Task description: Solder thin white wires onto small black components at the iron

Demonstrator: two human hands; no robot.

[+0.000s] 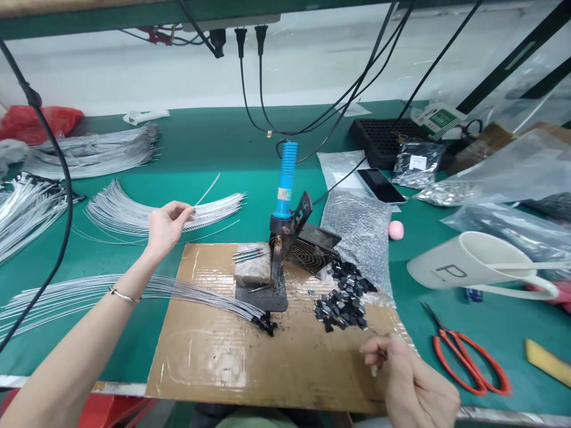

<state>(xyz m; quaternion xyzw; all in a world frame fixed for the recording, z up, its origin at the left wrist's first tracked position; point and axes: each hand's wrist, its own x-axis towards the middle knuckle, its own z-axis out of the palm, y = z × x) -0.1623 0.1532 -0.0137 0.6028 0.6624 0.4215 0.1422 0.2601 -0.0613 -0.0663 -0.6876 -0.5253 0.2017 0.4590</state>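
Left hand pinching one strand at wire bundle; right hand beside cardboard's near right corner

Head view: the left hand (170,229) is over the near side of a loose wire bundle (120,208) on the green tabletop (259,172); its thumb and index finger are closed together at the tips, and a single pale strand (208,189) slants up and away from them; a thin bangle (124,295) is on the wrist. The right hand (410,374) is above the near right edge of the cardboard sheet (214,368); its fingers are curled inward with the thumb close to them; whether anything is held there cannot be told.

A second group of wires, the black-ended wires (191,291), passes beyond the left forearm; their dark ends rest on the cardboard, near the metal stand (281,297); the stand carries an upright blue handle (288,166); a pale block (252,270) sits on its base with several thin metal rods (248,255) on top. Black pieces (343,309) are heaped on the cardboard, between the stand and the right hand; bubble wrap (357,232) extends behind them, with a phone (381,185) at its far right. To the right are a white mug (464,261) and, nearer, red-handled scissors (468,356), both on the tabletop.
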